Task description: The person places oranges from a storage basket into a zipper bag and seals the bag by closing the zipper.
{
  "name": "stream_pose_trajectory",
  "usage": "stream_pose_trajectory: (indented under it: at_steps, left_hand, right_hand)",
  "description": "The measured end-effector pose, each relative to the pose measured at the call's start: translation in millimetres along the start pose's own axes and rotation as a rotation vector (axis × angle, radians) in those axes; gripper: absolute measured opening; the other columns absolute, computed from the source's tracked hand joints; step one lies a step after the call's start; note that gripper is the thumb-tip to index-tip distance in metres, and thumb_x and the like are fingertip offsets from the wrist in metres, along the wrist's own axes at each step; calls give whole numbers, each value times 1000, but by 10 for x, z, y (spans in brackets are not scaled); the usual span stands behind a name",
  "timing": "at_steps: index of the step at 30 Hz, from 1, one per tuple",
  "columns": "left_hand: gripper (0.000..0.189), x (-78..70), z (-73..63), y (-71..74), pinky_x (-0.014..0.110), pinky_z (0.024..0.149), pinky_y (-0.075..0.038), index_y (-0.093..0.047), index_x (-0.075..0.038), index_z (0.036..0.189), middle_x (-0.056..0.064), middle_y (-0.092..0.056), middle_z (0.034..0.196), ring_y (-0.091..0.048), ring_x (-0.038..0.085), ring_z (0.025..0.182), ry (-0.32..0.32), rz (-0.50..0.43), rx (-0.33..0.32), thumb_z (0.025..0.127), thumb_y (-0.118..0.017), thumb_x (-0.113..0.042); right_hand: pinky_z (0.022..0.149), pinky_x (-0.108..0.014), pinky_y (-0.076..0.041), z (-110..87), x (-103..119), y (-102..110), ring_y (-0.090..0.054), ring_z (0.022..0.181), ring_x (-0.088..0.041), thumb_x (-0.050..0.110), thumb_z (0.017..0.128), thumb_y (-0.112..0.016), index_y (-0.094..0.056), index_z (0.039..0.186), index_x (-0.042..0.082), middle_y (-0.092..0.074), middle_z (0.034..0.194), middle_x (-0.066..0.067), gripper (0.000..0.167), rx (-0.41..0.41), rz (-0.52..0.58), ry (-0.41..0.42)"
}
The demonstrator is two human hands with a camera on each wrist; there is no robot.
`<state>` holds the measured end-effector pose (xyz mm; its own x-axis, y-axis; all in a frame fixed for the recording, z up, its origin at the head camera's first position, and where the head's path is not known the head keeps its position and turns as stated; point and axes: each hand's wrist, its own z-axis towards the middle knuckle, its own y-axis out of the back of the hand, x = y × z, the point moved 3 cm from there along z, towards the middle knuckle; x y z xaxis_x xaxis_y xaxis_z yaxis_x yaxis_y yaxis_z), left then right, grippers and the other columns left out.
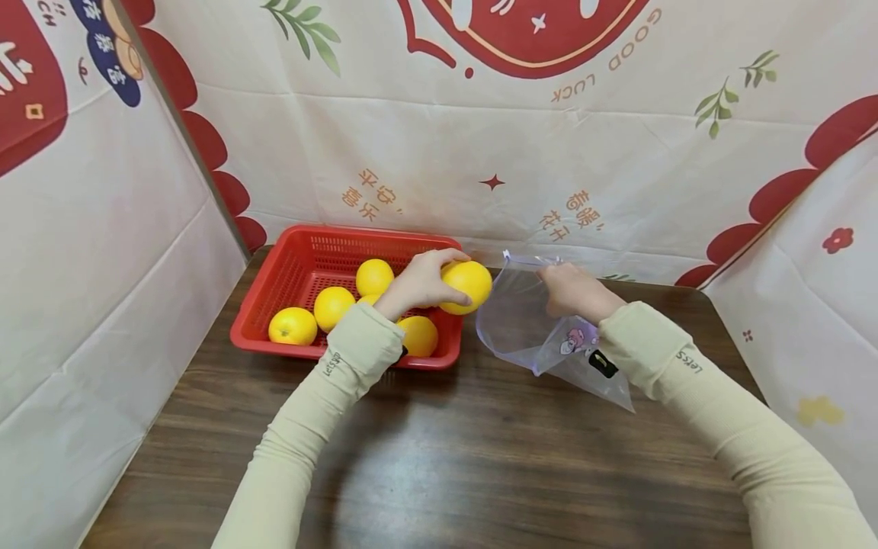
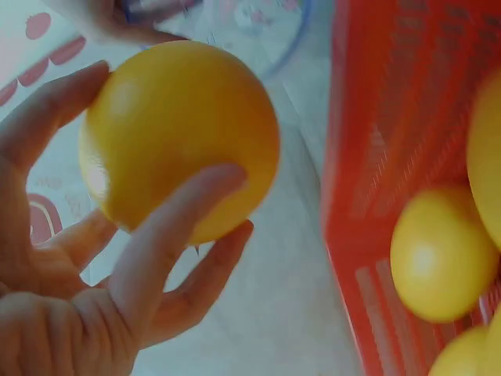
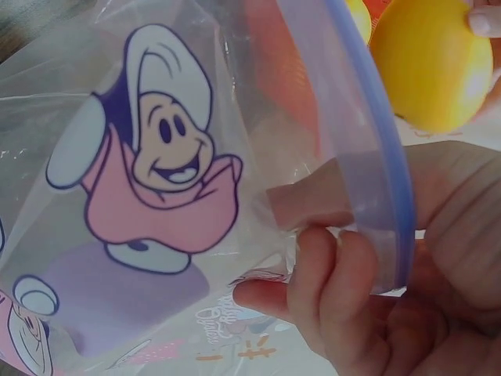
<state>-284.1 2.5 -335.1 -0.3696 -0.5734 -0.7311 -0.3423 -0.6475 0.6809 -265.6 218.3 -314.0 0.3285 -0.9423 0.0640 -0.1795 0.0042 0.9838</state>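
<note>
My left hand [image 1: 421, 284] grips a yellow-orange orange [image 1: 468, 287] above the right end of the red basket, its fingers and thumb spread round the fruit. Over to the right, my right hand [image 1: 575, 291] pinches the side of a clear zip bag [image 1: 521, 313] with a purple zip edge. The bag's mouth gapes toward the orange. In the right wrist view a cartoon figure [image 3: 164, 157] is printed on the bag, and the thumb and curled fingers hold the plastic just inside the purple zip edge [image 3: 391, 172].
The red plastic basket [image 1: 270, 290] stands at the back left of the brown wooden table [image 1: 439, 457]. Several more oranges [image 1: 293, 326] lie in it. White printed cloth [image 1: 439, 130] hangs behind and at both sides.
</note>
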Motion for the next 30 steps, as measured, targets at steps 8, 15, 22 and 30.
stream_pose_trajectory:
  at_steps: [8,15,22,30]
  left_hand:
    - [59,-206,103,-317,28,78,-43,-54,-17,121,2,-57,112,-51,17,93,-67,-20,78,68,-76,-26]
    - [62,-263,185,-561,23,76,-45,-51,-15,124,2,-58,112,-52,15,91,-77,13,170,69,-76,-29]
    - [60,-245,206,-684,22,74,-44,-53,-14,123,2,-59,108,-51,15,90,-69,120,191,69,-75,-29]
    - [61,-273,168,-733,26,70,-43,-55,-14,120,1,-61,104,-51,18,88,-38,288,197,65,-77,-28]
  right_hand:
    - [61,-38,-46,11,-11,21,-51,72,-28,-5,62,-60,-56,92,-4,-60,86,-17,30,49,4,-43]
    - [61,-36,-46,-5,-10,65,-51,73,-28,-3,63,-61,-56,102,-8,-60,93,-20,40,68,10,-49]
    - [67,-41,-48,-22,-24,146,-53,78,-31,-4,61,-60,-54,104,-9,-59,95,-23,43,103,-17,-44]
    - [81,-48,-46,-68,-29,191,-54,95,-37,-5,62,-58,-46,122,-10,-53,117,-29,62,140,-27,-48]
